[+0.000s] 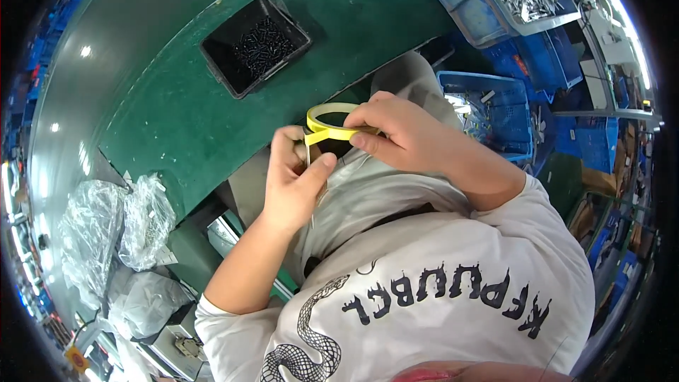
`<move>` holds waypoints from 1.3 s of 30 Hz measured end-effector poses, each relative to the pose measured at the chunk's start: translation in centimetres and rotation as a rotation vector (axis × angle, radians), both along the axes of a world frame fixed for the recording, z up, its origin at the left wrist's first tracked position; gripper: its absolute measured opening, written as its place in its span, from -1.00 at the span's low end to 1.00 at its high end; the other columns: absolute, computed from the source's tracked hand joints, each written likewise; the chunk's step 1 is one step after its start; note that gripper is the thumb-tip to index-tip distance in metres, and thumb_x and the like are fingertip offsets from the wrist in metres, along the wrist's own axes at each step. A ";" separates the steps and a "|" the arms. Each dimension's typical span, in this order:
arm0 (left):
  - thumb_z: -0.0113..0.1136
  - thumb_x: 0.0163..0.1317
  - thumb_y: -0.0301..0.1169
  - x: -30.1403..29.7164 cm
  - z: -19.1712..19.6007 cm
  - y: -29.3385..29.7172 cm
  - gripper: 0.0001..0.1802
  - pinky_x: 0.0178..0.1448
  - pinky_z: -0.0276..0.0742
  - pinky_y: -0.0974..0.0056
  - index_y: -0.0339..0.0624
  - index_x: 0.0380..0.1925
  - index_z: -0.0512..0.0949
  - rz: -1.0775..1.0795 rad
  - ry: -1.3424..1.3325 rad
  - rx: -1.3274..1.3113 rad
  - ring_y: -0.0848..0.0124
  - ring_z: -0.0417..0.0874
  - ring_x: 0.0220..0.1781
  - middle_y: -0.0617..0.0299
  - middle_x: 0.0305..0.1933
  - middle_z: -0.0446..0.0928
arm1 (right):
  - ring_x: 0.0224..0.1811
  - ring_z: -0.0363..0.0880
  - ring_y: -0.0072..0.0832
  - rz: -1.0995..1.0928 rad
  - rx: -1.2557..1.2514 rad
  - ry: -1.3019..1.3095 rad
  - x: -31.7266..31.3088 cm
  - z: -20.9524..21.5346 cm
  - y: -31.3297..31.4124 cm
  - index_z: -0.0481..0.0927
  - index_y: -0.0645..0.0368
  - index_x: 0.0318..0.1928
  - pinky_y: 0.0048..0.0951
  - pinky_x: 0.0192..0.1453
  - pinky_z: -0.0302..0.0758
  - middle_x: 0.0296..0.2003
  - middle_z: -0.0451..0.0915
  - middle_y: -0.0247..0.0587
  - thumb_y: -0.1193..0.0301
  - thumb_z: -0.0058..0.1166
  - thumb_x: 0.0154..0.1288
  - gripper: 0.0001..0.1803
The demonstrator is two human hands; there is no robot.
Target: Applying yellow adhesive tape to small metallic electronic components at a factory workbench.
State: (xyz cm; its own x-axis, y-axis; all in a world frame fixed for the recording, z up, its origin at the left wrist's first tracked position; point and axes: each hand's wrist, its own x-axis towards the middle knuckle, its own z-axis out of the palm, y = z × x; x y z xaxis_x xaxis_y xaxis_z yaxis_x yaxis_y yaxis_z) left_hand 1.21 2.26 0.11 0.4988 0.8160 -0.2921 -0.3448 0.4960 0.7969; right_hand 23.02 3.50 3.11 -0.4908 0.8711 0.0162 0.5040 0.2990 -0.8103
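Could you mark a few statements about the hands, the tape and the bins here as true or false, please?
1. The right hand holds a yellow tape roll. True.
2. The left hand rests flat on the green table. False: it is raised at the tape, thumb and fingers pinching a small dark part by the loose tape end.
3. The black tray on the table holds small dark parts. True.
4. The clear plastic bags lie at the person's right. False: they lie at the left, past the table's edge.
5. The blue crate stands to the person's right. True.
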 end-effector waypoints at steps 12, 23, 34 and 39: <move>0.09 0.38 -0.49 0.1 -1.8 0.2 -0.85 -0.27 0.51 0.43 -0.26 -0.09 0.49 0.249 0.265 0.135 0.56 0.53 -0.29 0.28 -0.28 0.54 | -0.36 0.40 -0.27 -0.032 -0.022 -0.036 -0.2 -0.1 -0.1 0.58 0.16 -0.05 -0.28 -0.21 0.34 -0.45 0.56 -0.22 0.35 0.11 0.30 -0.75; 0.09 0.39 -0.46 0.0 -1.1 -0.1 -0.87 -0.30 0.53 0.40 -0.29 -0.14 0.49 0.246 0.148 0.182 0.55 0.55 -0.31 0.24 -0.30 0.56 | -0.37 0.40 -0.25 -0.036 0.034 -0.024 -0.3 0.1 -0.1 0.57 0.14 -0.03 -0.27 -0.20 0.34 -0.47 0.55 -0.20 0.32 0.10 0.32 -0.73; 0.31 0.09 -0.70 0.3 -0.5 0.2 -0.52 -0.45 0.52 0.50 -0.24 -0.10 0.25 0.297 0.464 0.341 0.56 0.57 -0.39 0.21 -0.20 0.47 | -0.36 0.42 -0.21 -0.029 -0.037 -0.032 -0.4 0.8 -0.3 0.55 0.18 -0.03 -0.24 -0.20 0.36 -0.46 0.56 -0.15 0.33 0.08 0.33 -0.73; 0.20 0.25 -0.62 -0.1 -1.2 0.6 -0.78 -0.22 0.58 0.44 -0.35 -0.10 0.49 0.281 0.640 0.568 0.53 0.64 -0.32 0.17 -0.24 0.62 | -0.36 0.44 -0.18 -0.032 -0.032 -0.032 -0.7 0.9 -0.5 0.55 0.20 0.00 -0.22 -0.19 0.37 -0.43 0.58 -0.12 0.34 0.07 0.33 -0.70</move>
State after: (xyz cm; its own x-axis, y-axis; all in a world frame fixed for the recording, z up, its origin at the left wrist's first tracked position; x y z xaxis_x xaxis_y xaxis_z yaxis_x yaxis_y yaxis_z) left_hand 1.06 2.82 -1.08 0.1393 0.9895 0.0389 0.1999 -0.0666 0.9775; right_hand 22.37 3.05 4.04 -0.4624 0.8863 -0.0273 0.5390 0.2565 -0.8023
